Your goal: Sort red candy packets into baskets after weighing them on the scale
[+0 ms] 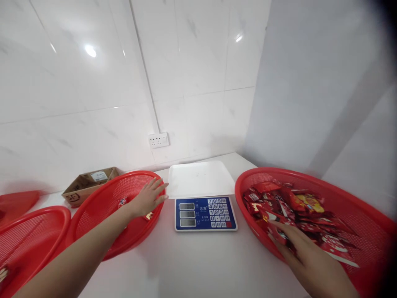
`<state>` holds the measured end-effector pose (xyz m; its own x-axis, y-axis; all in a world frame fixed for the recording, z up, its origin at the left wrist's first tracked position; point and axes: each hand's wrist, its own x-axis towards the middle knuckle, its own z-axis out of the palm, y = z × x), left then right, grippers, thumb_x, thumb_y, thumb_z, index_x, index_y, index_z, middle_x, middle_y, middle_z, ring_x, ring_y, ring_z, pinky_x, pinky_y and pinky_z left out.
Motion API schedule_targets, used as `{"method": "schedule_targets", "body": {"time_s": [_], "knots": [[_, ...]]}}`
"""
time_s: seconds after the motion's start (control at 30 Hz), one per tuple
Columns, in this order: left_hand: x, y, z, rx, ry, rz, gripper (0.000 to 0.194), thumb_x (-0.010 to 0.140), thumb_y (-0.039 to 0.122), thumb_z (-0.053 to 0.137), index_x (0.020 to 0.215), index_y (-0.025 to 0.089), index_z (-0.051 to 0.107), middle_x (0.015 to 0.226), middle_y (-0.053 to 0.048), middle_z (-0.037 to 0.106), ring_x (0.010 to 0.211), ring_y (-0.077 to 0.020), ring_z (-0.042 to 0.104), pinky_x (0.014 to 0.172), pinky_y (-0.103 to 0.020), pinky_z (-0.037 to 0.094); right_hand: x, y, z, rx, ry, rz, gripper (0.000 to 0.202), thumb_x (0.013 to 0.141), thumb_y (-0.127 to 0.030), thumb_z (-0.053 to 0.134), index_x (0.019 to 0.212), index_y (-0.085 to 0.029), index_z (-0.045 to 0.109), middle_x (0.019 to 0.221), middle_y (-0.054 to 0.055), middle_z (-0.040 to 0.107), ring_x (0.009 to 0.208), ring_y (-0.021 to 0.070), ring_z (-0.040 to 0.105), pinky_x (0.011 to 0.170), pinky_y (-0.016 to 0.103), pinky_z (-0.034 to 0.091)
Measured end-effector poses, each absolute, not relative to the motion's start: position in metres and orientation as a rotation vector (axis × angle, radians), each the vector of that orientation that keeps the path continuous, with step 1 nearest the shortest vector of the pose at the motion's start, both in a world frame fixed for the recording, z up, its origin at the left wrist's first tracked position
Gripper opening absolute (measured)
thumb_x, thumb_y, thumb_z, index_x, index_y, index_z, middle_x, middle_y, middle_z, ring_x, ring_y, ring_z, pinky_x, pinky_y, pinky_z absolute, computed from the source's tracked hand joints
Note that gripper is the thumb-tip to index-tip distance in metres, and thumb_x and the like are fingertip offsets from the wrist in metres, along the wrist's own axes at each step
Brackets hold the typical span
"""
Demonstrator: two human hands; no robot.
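My left hand (pixel 147 199) is open, its fingers spread over the right rim of a red mesh basket (pixel 107 250), close to the scale's white tray. Nothing shows in its grasp. A few small packets lie in that basket, among them a red packet (pixel 122 202), partly behind my arm. On the right, my right hand (pixel 302 250) reaches over the near rim of a larger red basket (pixel 350 194). Its thumb and forefinger are apart, touching the red snack packets (pixel 285 207) heaped inside. Between the baskets stands a digital scale (pixel 206 213) with a bare white tray (pixel 201 178).
Another red basket (pixel 34 221) stands at the far left, with a red object (pixel 18 203) behind it. A cardboard box (pixel 89 184) sits against the tiled wall. A white socket (pixel 159 140) is fixed above the white table (pixel 186 265). A grey wall rises at right.
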<state>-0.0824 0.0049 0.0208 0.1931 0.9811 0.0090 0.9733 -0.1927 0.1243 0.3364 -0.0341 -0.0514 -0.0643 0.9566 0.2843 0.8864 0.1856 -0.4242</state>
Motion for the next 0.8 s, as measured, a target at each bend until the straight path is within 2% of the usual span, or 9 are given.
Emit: {"method": "schedule_targets", "body": {"time_s": [0.1,0.2,0.27,0.33,0.43,0.53,0.63,0.73,0.8], "knots": [[-0.084,0.046,0.016,2.380,2.018,0.189,0.048,0.085,0.045,0.031,0.123,0.019,0.044,0.136,-0.012,0.038,0.130,-0.0308,0.018,0.101,-0.052,0.019,0.330,-0.038,-0.040,-1.819,-1.999,0.289,0.042,0.081,-0.047,0.034,0.116,-0.031,0.050,0.122,0.002,0.056,0.104,0.0255,0.057,0.071,0.038,0.052],[-0.088,0.076,0.013,2.359,2.014,0.179,0.038,0.084,0.039,0.032,0.094,0.016,0.060,0.107,-0.014,0.060,0.112,-0.0305,0.044,0.096,-0.049,0.028,0.327,-0.041,-0.036,-1.821,-1.985,0.308,0.039,0.082,-0.043,0.034,0.116,-0.030,0.049,0.123,0.003,0.055,0.106,0.0253,0.055,0.075,0.039,0.051],[-0.087,0.081,0.013,2.360,1.990,0.169,0.037,0.083,0.038,0.032,0.077,0.015,0.060,0.091,-0.014,0.063,0.097,-0.0285,0.053,0.092,-0.046,0.034,0.327,-0.042,-0.036,-1.801,-1.971,0.321,0.038,0.083,-0.041,0.034,0.116,-0.030,0.049,0.123,0.003,0.055,0.107,0.0239,0.055,0.078,0.038,0.049],[-0.082,0.072,0.013,2.375,1.953,0.166,0.034,0.082,0.038,0.033,0.072,0.016,0.057,0.086,-0.012,0.063,0.093,-0.0269,0.055,0.093,-0.043,0.034,0.328,-0.042,-0.037,-1.784,-1.949,0.339,0.037,0.084,-0.041,0.034,0.115,-0.030,0.048,0.123,0.003,0.054,0.108,0.0225,0.054,0.082,0.038,0.048],[-0.072,0.035,0.017,2.400,1.869,0.140,0.028,0.082,0.039,0.036,0.075,0.019,0.054,0.088,-0.007,0.063,0.101,-0.0243,0.052,0.099,-0.040,0.030,0.330,-0.041,-0.039,-1.745,-1.931,0.352,0.036,0.084,-0.040,0.034,0.115,-0.028,0.048,0.123,0.004,0.054,0.109,0.0217,0.053,0.085,0.037,0.046],[-0.063,-0.014,0.023,2.303,1.876,0.106,0.027,0.082,0.039,0.037,0.096,0.020,0.052,0.114,-0.008,0.055,0.124,-0.0258,0.033,0.098,-0.041,0.033,0.332,-0.039,-0.041,-1.717,-1.937,0.344,0.037,0.083,-0.041,0.036,0.114,-0.027,0.050,0.121,0.005,0.056,0.108,0.0229,0.053,0.085,0.039,0.047],[-0.061,-0.058,0.026,2.203,1.850,0.042,0.034,0.083,0.032,0.036,0.115,0.023,0.044,0.133,-0.007,0.041,0.128,-0.0232,0.027,0.100,-0.041,0.033,0.334,-0.037,-0.044,-1.705,-1.929,0.335,0.038,0.082,-0.044,0.037,0.112,-0.025,0.051,0.119,0.006,0.058,0.107,0.0243,0.054,0.085,0.040,0.047],[-0.065,-0.090,0.023,2.222,1.795,-0.024,0.038,0.083,0.025,0.035,0.120,0.031,0.043,0.137,0.001,0.038,0.130,-0.0200,0.024,0.104,-0.040,0.029,0.335,-0.035,-0.047,-1.671,-1.927,0.332,0.038,0.082,-0.044,0.038,0.112,-0.025,0.051,0.118,0.006,0.058,0.107,0.0244,0.054,0.086,0.041,0.047],[-0.069,-0.106,0.021,2.242,1.762,-0.055,0.040,0.083,0.023,0.036,0.121,0.034,0.044,0.136,0.003,0.039,0.129,-0.0193,0.026,0.104,-0.039,0.029,0.336,-0.034,-0.048,-1.655,-1.923,0.336,0.038,0.081,-0.044,0.038,0.111,-0.025,0.052,0.116,0.006,0.059,0.105,0.0247,0.055,0.086,0.041,0.047]]}}
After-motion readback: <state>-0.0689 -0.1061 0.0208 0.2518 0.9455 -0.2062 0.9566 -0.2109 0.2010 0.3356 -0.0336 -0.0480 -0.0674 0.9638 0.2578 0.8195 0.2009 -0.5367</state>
